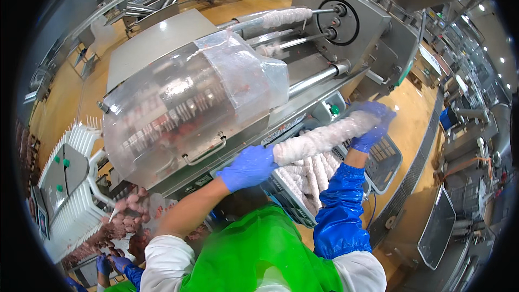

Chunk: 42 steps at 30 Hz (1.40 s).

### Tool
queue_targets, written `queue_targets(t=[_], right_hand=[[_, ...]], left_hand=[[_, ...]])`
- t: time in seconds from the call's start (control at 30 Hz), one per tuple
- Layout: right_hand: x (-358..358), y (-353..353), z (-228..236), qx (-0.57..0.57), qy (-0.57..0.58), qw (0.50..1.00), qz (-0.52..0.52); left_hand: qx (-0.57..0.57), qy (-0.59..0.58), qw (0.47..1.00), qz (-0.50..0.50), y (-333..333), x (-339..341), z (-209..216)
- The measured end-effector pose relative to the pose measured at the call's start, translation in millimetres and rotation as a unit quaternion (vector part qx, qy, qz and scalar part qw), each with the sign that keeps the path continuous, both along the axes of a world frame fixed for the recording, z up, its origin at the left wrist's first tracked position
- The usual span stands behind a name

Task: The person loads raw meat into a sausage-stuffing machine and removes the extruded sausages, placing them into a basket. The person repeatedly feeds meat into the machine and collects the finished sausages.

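Note:
A long, pale, wrinkled sausage casing [324,139], gathered into a thick stick, spans the space between my two blue-gloved hands. My left hand [248,167] is closed around its near left end. At the far right end my right hand [373,123] wraps round it, slightly blurred by motion. Below the stick, several more gathered casings [309,181] lie in a crate [286,201]. Just beyond my hands stands a sausage-filling machine, its clear cover [167,111] down over the left part. Another gathered casing [286,17] sits on the machine's upper tube.
A green button [334,110] stands on the machine's front, close to the casing. A grey basket [392,162] is right of the crate. On the left, linked sausages [130,208] hang by a rack of white hooks [75,224]. A co-worker's gloved hands [112,264] are at lower left.

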State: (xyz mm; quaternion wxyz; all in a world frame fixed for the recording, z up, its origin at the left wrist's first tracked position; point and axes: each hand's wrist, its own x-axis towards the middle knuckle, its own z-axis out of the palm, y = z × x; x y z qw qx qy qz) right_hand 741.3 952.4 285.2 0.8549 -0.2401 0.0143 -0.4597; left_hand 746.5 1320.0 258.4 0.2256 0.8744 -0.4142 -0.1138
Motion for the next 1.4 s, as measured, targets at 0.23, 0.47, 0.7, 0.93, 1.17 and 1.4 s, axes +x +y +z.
queue_targets(t=[0.23,0.47,0.7,0.93,1.17,1.4], right_hand=[[-7,-60,-14,-0.122,-0.126,0.982,0.071],[11,-70,-7,-0.048,-0.061,0.996,0.031],[47,-74,-7,-0.015,-0.182,0.951,0.248],[52,-71,-5,0.011,-0.17,0.955,0.243],[51,-92,-23,-0.021,-0.108,0.984,0.139],[44,-26,-204,0.155,0.261,0.919,0.253]], left_hand=[[0.045,0.024,0.999,-0.019,-4,23,-1],[-0.085,-0.013,0.996,-0.026,-28,37,-7],[-0.114,0.09,0.989,-0.035,-72,44,-23],[0.082,0.145,0.985,-0.052,-74,59,-30],[-0.118,0.204,0.972,0.016,-57,64,-35],[0.011,0.065,0.995,0.081,-89,35,-148]])
